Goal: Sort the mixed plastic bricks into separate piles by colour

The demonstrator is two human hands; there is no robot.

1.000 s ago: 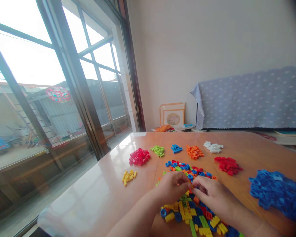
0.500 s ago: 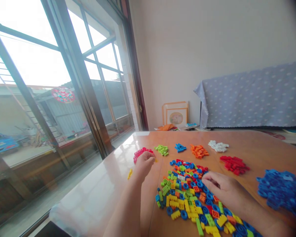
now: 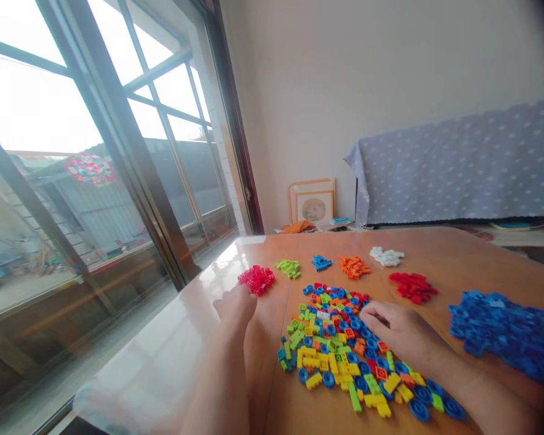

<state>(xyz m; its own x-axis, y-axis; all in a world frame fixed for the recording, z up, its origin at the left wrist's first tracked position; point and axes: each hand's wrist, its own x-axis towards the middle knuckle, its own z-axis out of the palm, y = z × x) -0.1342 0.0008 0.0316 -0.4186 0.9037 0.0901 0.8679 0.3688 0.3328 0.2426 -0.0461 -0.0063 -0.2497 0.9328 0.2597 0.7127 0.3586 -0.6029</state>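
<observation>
My left hand (image 3: 236,304) is over the table just nearer than a pile of pink bricks (image 3: 256,279). Its fingers are curled and point away from me, so whatever they hold is hidden. My right hand (image 3: 392,321) rests at the right edge of a mixed heap of toy bricks (image 3: 334,361), thumb and fingers drawn together. Nothing shows clearly between them. Yellow, lime green, orange and red bricks lie in the heap, with blue round pieces (image 3: 328,379) among them.
Sorted piles stand along the far side of the wooden table (image 3: 294,405): lime green (image 3: 289,268), light blue (image 3: 321,262), orange (image 3: 354,267) and white (image 3: 387,256). Red bricks (image 3: 412,287) and a big dark blue pile (image 3: 503,332) lie to the right. A glass window (image 3: 104,223) borders the left.
My left hand has moved left and nearer from beside the pink pile, covering where loose yellow bricks lay. My right hand stays at the heap's edge. The view has shifted slightly to the right.
</observation>
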